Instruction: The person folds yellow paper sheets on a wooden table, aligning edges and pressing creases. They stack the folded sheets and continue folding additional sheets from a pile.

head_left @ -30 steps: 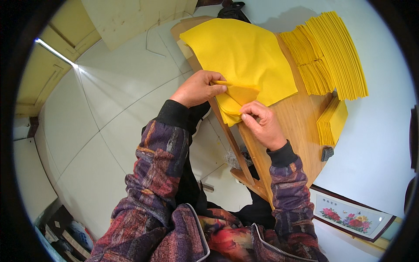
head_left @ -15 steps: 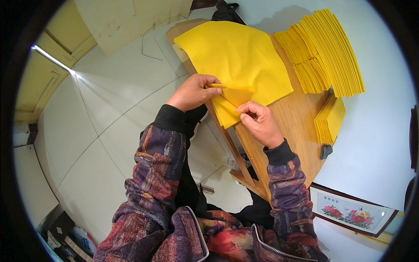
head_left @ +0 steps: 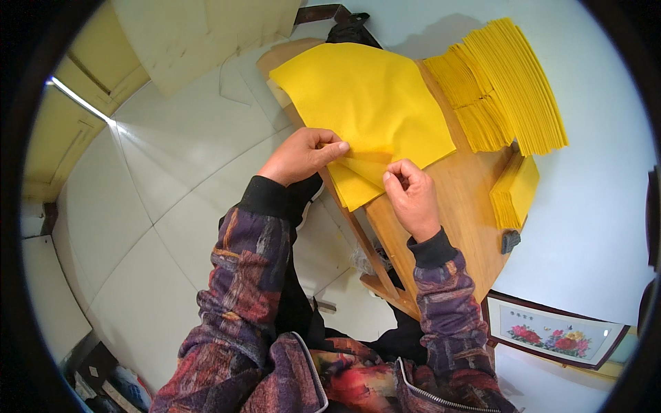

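Several thin yellow fabric sheets [head_left: 372, 96] lie stacked on the wooden table [head_left: 447, 227], overhanging its left edge. At the near edge of the stack, my left hand [head_left: 303, 156] is closed, thumb and forefinger pinching the top sheet. My right hand [head_left: 415, 198] is closed too, its thumb and forefinger together on the near corner of that same sheet. Between the hands the top sheet rises off the layers below in a loose fold. The exact fingertip grip of both hands is partly hidden.
Tall piles of folded yellow fabric [head_left: 516, 86] stand at the table's far right against the wall, with a smaller yellow pile [head_left: 516, 193] nearer. A small dark object [head_left: 510, 241] sits by the right edge. A black bag [head_left: 354, 31] is behind the table. A framed flower picture [head_left: 558, 332] is at lower right.
The whole view has shifted slightly. The raised fold between my hands now lies flatter, and my right hand has moved a little right and down with the corner. My left hand stays at the edge.
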Motion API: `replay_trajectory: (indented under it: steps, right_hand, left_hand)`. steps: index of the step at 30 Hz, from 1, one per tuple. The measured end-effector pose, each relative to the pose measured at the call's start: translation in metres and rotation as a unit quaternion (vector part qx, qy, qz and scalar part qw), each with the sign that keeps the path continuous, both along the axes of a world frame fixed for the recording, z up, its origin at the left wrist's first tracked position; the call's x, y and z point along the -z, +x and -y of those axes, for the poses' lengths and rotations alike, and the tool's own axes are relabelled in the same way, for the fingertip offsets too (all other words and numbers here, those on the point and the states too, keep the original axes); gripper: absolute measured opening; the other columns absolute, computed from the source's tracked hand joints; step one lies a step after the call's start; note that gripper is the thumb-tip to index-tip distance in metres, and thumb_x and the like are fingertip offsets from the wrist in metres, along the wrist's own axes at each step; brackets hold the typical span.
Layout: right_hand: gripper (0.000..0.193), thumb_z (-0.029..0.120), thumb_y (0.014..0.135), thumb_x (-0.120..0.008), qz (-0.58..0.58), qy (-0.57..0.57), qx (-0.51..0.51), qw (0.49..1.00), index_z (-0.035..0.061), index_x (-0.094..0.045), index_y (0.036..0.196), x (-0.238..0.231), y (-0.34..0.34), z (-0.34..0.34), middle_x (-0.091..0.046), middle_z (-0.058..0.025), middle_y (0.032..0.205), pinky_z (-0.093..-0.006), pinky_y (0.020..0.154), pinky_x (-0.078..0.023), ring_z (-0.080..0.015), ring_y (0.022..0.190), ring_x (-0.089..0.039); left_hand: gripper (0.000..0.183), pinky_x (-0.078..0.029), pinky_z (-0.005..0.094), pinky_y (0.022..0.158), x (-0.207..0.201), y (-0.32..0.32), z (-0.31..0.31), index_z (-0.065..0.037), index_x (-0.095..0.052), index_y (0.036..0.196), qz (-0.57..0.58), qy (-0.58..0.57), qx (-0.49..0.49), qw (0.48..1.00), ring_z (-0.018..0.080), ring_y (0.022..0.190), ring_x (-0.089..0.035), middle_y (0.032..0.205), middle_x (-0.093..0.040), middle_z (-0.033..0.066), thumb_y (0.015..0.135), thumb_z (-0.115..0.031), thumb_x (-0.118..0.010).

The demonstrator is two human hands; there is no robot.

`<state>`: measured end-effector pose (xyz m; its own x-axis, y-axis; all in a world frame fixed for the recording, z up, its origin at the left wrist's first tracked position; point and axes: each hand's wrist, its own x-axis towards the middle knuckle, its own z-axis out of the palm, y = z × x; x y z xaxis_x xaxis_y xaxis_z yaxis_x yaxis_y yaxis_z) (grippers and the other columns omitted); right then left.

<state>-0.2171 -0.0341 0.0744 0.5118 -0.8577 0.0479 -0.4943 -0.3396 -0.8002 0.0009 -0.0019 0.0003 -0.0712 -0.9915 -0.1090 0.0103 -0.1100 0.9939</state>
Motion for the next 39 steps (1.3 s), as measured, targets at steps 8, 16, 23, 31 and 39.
replay_trajectory:
  steps: [8, 16, 23, 31, 39]
  right_hand:
    - [0.006, 0.004, 0.086, -0.058, 0.030, 0.001, 0.047, 0.998, -0.0015, -0.059, 0.083, 0.008, -0.001, 0.009, -0.057, -0.0027, 0.068, -0.0233, 0.057, -0.044, -0.0070, 0.062, -0.053]
    - [0.077, 0.018, 0.068, -0.078, -0.124, -0.113, -0.071, 0.983, -0.0004, -0.040, 0.132, 0.012, -0.005, -0.008, -0.044, -0.0167, 0.129, -0.0386, 0.106, -0.035, -0.0316, 0.124, -0.040]
    - [0.059, 0.010, 0.070, -0.075, -0.088, -0.184, -0.064, 0.977, 0.0006, -0.049, 0.122, 0.019, -0.006, -0.011, -0.051, -0.0178, 0.121, -0.0390, 0.098, -0.041, -0.0344, 0.114, -0.048]
    - [0.025, -0.003, 0.072, -0.068, -0.078, -0.244, -0.013, 0.967, 0.0000, -0.055, 0.094, 0.033, -0.004, -0.006, -0.056, -0.0141, 0.089, -0.0381, 0.072, -0.046, -0.0325, 0.086, -0.055]
    - [0.025, -0.003, 0.072, -0.068, -0.069, -0.228, -0.024, 0.971, 0.0001, -0.056, 0.093, 0.029, -0.003, -0.008, -0.057, -0.0144, 0.094, -0.0374, 0.073, -0.047, -0.0324, 0.086, -0.055]
  left_hand:
    - [0.022, -0.046, 0.0226, 0.077, 0.001, 0.000, -0.003, 0.002, -0.063, 0.100, -0.114, 0.030, 0.020, 0.993, 0.0083, 0.082, -0.057, 0.091, -0.063, 0.0007, 0.080, -0.004, -0.070]
    - [0.014, -0.045, 0.0230, 0.080, 0.001, -0.001, -0.001, 0.000, -0.063, 0.097, -0.053, 0.006, 0.016, 0.998, 0.0083, 0.085, -0.056, 0.091, -0.062, -0.0008, 0.083, 0.000, -0.060]
    - [0.013, -0.044, 0.0230, 0.082, 0.003, 0.000, -0.002, 0.000, -0.063, 0.098, -0.083, 0.015, 0.019, 0.996, 0.0077, 0.088, -0.055, 0.092, -0.063, -0.0015, 0.087, -0.004, -0.061]
    - [0.013, -0.043, 0.0222, 0.083, 0.007, 0.000, 0.000, 0.000, -0.063, 0.099, -0.083, 0.029, 0.020, 0.996, 0.0071, 0.087, -0.054, 0.091, -0.062, -0.0034, 0.087, -0.003, -0.060]
    - [0.014, -0.043, 0.0225, 0.082, 0.006, 0.001, -0.001, 0.000, -0.063, 0.098, -0.064, 0.027, 0.015, 0.997, 0.0069, 0.087, -0.054, 0.091, -0.061, -0.0035, 0.085, 0.000, -0.060]
